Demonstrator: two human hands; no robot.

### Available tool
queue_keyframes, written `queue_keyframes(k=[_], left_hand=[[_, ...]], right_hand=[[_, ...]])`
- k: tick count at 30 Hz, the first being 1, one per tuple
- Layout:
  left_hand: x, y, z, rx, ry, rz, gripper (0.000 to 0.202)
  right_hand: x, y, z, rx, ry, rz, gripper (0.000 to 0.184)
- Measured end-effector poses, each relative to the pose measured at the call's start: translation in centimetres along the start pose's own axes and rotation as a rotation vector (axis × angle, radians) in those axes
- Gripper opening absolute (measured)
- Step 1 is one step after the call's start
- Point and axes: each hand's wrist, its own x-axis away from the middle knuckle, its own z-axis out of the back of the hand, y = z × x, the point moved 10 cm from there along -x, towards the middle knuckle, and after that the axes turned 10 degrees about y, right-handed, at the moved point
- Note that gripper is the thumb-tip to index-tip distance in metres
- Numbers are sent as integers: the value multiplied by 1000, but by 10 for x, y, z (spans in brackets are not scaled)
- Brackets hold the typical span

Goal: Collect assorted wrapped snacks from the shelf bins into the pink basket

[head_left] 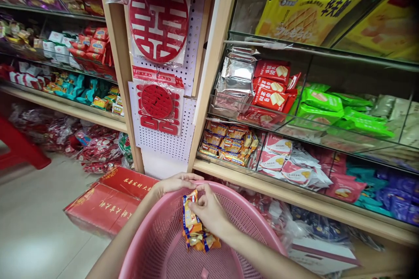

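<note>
A pink plastic basket (248, 209) with perforated walls stands in front of me. My left hand (176, 183) grips its far rim, fingers lying over the edge. Inside the basket, my right hand (211, 209) pinches an orange and blue snack packet (190, 215) between thumb and fingers. Just below it are several similar orange packets (203, 242) in the basket. Packets of the same colours fill a shelf compartment (229, 143) beyond the rim.
Glass-fronted shelves on the right hold red packets (271, 91), green packets (321, 104) and pink-white packets (278, 156). Red boxes (108, 204) lie on the floor at left, near a red stool leg (24, 150). Red paper decorations (159, 28) hang on a pegboard.
</note>
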Motion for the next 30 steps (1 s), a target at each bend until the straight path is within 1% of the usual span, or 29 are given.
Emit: queue_keyframes(k=[3, 6, 9, 11, 14, 16, 18, 21, 23, 25, 30], left_hand=[[0, 0, 1, -4, 1, -2, 47], [1, -1, 1, -9, -2, 3, 48], [0, -2, 2, -17, -1, 5, 47], [-1, -4, 3, -25, 0, 6, 49], [-3, -6, 5, -38, -3, 12, 52], [-3, -7, 5, -46, -8, 15, 53], [-3, -8, 6, -58, -11, 16, 53], [-3, -9, 8, -81, -9, 16, 55], [-3, -9, 8, -92, -11, 15, 55], [-3, -7, 7, -101, -16, 13, 54], [-4, -5, 4, -126, -26, 12, 52]], right_hand=[[2, -2, 1, 56, 21, 43, 26], [8, -7, 6, 133, 48, 102, 21], [14, -18, 13, 229, 82, 210, 14], [17, -25, 15, 313, 90, 291, 14], [24, -35, 14, 367, 38, 424, 16], [34, -44, 8, 377, -51, 559, 25], [46, -50, 0, 415, -139, 696, 40], [57, -50, -8, 510, -198, 821, 56], [59, -48, -13, 552, -209, 860, 60], [58, -44, -15, 570, -210, 872, 60], [48, -36, -10, 552, -192, 827, 58]])
